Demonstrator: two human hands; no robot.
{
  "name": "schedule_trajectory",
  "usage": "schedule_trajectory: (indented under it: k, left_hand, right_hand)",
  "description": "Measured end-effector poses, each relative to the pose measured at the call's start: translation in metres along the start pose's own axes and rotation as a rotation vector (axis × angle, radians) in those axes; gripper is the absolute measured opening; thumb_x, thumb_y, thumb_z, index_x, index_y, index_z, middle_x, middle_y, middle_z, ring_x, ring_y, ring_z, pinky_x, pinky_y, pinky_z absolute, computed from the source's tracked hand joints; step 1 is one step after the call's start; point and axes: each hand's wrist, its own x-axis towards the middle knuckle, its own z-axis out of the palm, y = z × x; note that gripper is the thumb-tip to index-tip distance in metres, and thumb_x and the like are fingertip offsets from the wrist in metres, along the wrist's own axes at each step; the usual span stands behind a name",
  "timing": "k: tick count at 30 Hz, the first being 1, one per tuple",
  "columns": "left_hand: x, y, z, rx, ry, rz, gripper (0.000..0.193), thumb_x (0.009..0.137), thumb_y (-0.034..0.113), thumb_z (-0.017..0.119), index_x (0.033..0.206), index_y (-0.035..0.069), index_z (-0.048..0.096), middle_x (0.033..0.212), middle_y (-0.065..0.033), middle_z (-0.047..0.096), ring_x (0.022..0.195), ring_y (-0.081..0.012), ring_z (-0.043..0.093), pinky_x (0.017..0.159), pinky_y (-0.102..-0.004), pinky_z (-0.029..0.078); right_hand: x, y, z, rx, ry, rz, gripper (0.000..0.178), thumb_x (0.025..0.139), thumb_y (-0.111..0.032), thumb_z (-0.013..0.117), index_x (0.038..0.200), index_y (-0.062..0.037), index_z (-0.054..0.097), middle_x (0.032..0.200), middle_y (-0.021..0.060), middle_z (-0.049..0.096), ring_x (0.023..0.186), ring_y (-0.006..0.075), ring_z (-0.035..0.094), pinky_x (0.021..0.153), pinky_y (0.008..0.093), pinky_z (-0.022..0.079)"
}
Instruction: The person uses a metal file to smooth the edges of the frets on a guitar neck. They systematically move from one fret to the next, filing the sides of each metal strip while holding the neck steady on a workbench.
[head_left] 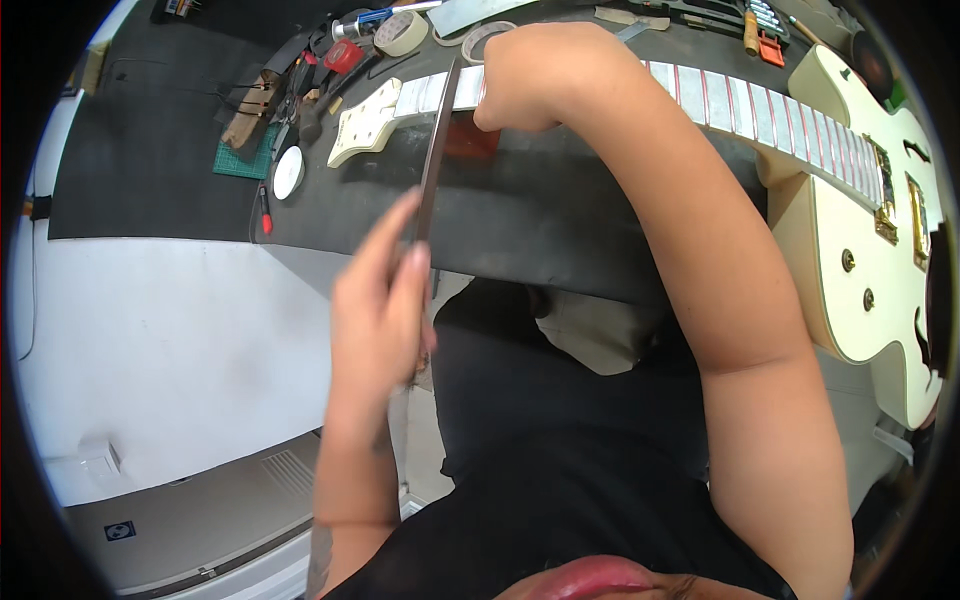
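Note:
A cream hollow-body guitar [870, 260] lies across the dark bench, its neck [740, 105] covered with strips of pale tape between the frets, its headstock [365, 125] pointing left. My left hand [385, 300] grips the near end of a long thin dark metal file [437, 150] that reaches up to the neck near the headstock. My right hand [535, 80] rests closed on the neck where the file's far end meets it, hiding what it pinches.
Tape rolls [400, 32], a small green cutting mat [240, 160], a round white tin [288, 172], a red-handled tool [264, 212] and other hand tools lie at the bench's far left. More tools lie at the top right [760, 30]. The bench's front edge runs by my body.

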Motion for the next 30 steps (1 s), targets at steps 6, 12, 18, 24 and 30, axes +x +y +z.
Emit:
schedule_trajectory:
  k: [6,12,18,24,30]
  left_hand:
    - [0.09,0.022,0.002,0.022,-0.033,0.034,0.048,0.113,0.012,0.057,0.16,0.003,0.063,0.078,-0.0016,0.059,0.048,-0.0109,0.057,0.047,-0.0302,0.046]
    - [-0.038,-0.021,-0.002,0.0,0.04,-0.008,0.052,0.111,0.007,0.058,0.163,0.002,0.061,0.07,0.0018,0.055,0.048,-0.0069,0.054,0.047,-0.0264,0.044]
    - [0.086,0.014,-0.007,0.004,-0.07,0.064,0.049,0.113,0.017,0.061,0.159,0.0,0.063,0.078,-0.0023,0.061,0.048,-0.0117,0.059,0.047,-0.0311,0.047]
    - [0.037,-0.012,-0.009,-0.068,-0.06,0.054,0.05,0.112,0.013,0.06,0.162,0.006,0.063,0.074,-0.0005,0.058,0.049,-0.0085,0.056,0.048,-0.0294,0.046]
    - [-0.078,-0.037,-0.023,-0.127,0.059,-0.097,0.051,0.115,0.011,0.058,0.162,-0.006,0.056,0.082,-0.0037,0.062,0.051,-0.0068,0.054,0.048,-0.0232,0.044]
  right_hand:
    - [0.002,-0.01,0.0,-0.004,0.002,-0.033,0.032,0.087,-0.033,0.071,0.098,-0.0076,0.086,0.093,0.0159,0.083,0.085,0.0332,0.08,0.077,0.0481,0.063]
    - [0.001,0.001,0.005,-0.006,0.068,-0.01,0.03,0.085,-0.031,0.07,0.095,-0.0073,0.085,0.089,0.0161,0.081,0.081,0.0332,0.078,0.075,0.0486,0.062]
    - [0.008,-0.008,0.004,0.007,0.027,-0.047,0.029,0.082,-0.032,0.07,0.088,-0.006,0.083,0.08,0.0149,0.078,0.074,0.0326,0.074,0.07,0.0487,0.06]
    - [0.004,0.0,0.001,0.031,0.014,-0.05,0.032,0.083,-0.034,0.071,0.088,-0.0042,0.082,0.081,0.0148,0.078,0.074,0.0327,0.074,0.071,0.0485,0.06]
    - [0.002,0.003,0.005,0.018,0.066,-0.071,0.033,0.084,-0.033,0.071,0.093,-0.0036,0.084,0.09,0.0175,0.081,0.079,0.0337,0.077,0.075,0.0484,0.061]
